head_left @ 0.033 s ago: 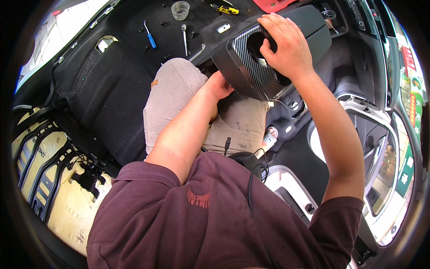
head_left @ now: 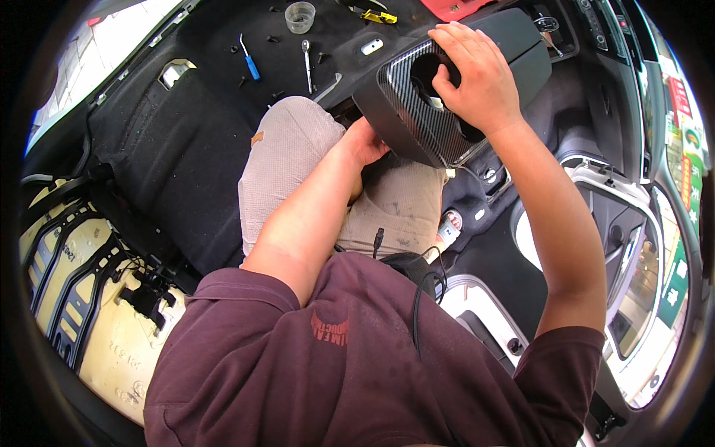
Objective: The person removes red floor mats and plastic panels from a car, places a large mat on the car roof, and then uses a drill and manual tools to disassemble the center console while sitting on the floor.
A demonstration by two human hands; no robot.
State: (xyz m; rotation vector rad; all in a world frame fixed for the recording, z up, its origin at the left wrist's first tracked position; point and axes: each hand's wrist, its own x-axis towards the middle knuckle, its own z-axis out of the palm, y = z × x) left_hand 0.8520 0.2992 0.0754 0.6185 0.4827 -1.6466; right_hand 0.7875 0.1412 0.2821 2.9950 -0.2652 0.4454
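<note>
A black car centre console with a carbon-patterned top panel and round cup holders stands tilted in front of my knees. My right hand grips its top, the fingers over the far edge and the thumb bent at a cup holder opening. Against the console's lower near-left side is my left hand, the fingers tucked beneath it and hidden. Whether those fingers are closed does not show.
Left of the console, a blue-handled pick, a ratchet and several dark screws lie on the black carpet. Beyond them are a clear cup and a yellow-handled tool. An open car door is at the right.
</note>
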